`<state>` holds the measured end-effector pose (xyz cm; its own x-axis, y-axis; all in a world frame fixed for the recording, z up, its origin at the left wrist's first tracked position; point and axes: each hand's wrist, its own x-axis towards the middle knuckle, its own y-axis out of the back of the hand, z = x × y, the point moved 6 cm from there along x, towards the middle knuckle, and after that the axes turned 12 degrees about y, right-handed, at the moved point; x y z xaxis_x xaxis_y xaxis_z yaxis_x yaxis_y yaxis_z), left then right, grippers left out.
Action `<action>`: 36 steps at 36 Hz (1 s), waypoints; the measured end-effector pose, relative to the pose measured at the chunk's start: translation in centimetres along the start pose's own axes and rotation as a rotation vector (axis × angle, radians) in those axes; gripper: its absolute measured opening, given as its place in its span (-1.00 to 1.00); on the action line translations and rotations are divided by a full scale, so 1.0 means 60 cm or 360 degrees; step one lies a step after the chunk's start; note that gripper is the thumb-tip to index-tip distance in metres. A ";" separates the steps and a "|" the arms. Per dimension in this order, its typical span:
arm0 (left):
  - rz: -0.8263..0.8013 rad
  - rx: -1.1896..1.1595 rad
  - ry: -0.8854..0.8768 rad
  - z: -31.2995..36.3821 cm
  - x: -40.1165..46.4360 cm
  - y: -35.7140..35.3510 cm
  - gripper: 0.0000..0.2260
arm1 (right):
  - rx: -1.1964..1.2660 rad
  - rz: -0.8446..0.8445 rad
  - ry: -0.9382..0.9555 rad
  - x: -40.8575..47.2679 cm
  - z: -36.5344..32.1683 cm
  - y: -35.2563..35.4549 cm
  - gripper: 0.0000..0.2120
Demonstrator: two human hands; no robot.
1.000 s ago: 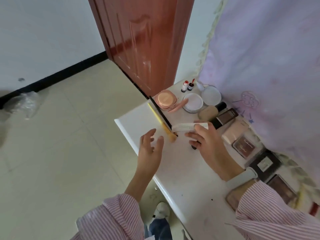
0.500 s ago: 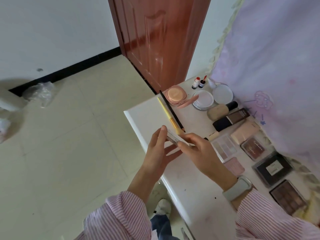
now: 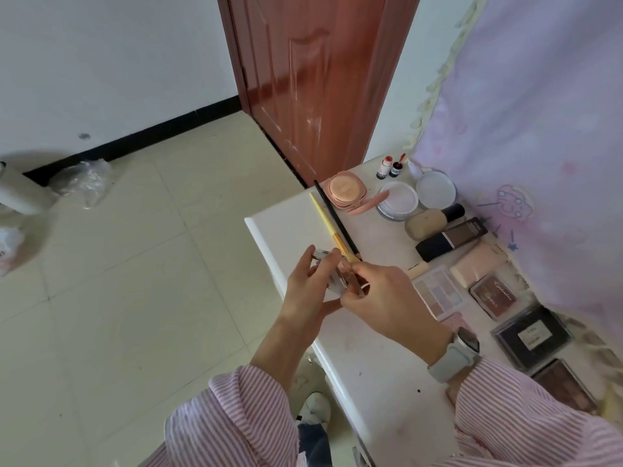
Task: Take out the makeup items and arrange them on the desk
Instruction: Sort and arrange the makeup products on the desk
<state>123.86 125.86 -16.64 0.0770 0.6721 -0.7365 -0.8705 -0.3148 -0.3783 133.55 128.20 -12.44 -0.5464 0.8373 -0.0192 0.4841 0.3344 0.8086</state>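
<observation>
Over desk (image 3: 367, 372) edge, both hands, L (image 3: 312, 291) & R (image 3: 387, 298), pinch slim metallic case (image 3: 332, 269).

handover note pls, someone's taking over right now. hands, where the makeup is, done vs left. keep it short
Left hand and right hand: both grip one small metallic makeup case, held above the front edge of the desk.
Done: yellow brush and black pencil lie side by side; pink compact, jars, bottles and palettes are lined along the curtain side.
Left: set the case down in a bare spot. Whether more items wait out of view cannot be told.
</observation>
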 end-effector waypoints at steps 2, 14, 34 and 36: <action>0.0006 -0.0009 -0.0009 0.004 -0.002 0.002 -0.58 | -0.0025 0.0008 0.0005 0.003 -0.004 -0.002 -0.74; -0.0134 -0.0077 0.0062 -0.001 -0.005 0.017 -0.38 | 0.0321 0.0048 0.0033 0.018 0.012 0.000 -0.73; -0.0154 -0.0083 0.0454 0.020 0.040 0.076 -0.67 | 0.0291 0.0087 -0.0061 0.049 0.031 0.009 -0.85; -0.0088 -0.0042 0.0501 0.030 0.042 0.079 -0.71 | 0.0242 0.0128 -0.0091 0.058 0.029 0.012 -0.79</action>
<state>119.02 127.25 -19.27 0.2740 0.4495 -0.8502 -0.8483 -0.3036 -0.4339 133.19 132.10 -12.94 -0.4640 0.8858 0.0048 0.6247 0.3234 0.7108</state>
